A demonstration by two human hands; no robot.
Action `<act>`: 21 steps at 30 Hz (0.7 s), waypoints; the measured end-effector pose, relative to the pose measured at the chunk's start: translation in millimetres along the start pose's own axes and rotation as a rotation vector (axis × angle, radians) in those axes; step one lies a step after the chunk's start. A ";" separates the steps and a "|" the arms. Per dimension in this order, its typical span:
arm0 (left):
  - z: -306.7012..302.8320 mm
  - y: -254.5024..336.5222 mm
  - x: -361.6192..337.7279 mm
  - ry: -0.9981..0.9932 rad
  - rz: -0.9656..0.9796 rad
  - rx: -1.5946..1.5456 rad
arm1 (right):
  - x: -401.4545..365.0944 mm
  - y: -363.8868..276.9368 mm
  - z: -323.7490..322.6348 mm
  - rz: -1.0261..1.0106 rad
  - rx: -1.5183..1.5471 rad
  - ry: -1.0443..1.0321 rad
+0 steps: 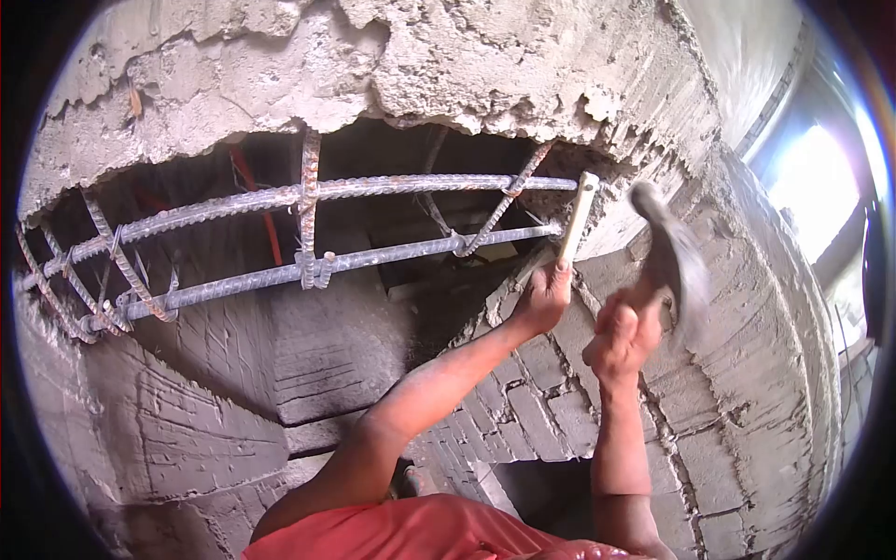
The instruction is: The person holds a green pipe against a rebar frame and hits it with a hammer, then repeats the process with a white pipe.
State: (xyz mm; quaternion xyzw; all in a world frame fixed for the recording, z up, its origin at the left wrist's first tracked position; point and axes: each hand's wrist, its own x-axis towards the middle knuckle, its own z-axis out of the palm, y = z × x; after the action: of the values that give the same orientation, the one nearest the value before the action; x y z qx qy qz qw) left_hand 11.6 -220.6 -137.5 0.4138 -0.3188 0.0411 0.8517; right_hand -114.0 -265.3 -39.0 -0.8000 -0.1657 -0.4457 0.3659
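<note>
My left hand (544, 297) is closed around the lower end of a pale flat stick (580, 222) with a dark dot near its top. The stick stands nearly upright at the right end of the opening, its top overlapping the end of the upper rebar (420, 185). In my right hand (623, 341), fingers wrapped round the handle, is a claw hammer (679, 261). The hammer's head is raised just to the right of the stick and partly smeared by motion. A lower rebar (401, 254) ends close above my left hand.
Broken concrete (523, 56) overhangs the opening with a ragged edge. Several bent stirrups (309, 205) cross the bars. Below lies a brick wall (541, 411) with rough mortar, and a dark gap (546, 495) near my body. Bright light enters through an opening (817, 191) at right.
</note>
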 end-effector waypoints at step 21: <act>-5.6 -0.1 1.7 0.020 0.005 0.091 | 6.8 -11.8 4.3 -0.109 0.418 0.323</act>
State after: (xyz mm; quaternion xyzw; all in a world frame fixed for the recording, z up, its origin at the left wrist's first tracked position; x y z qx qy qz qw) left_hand 15.8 -216.9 -139.1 0.4510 -0.3092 0.0618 0.8350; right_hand -114.7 -254.6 -29.6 -0.6155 -0.2365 -0.5428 0.5202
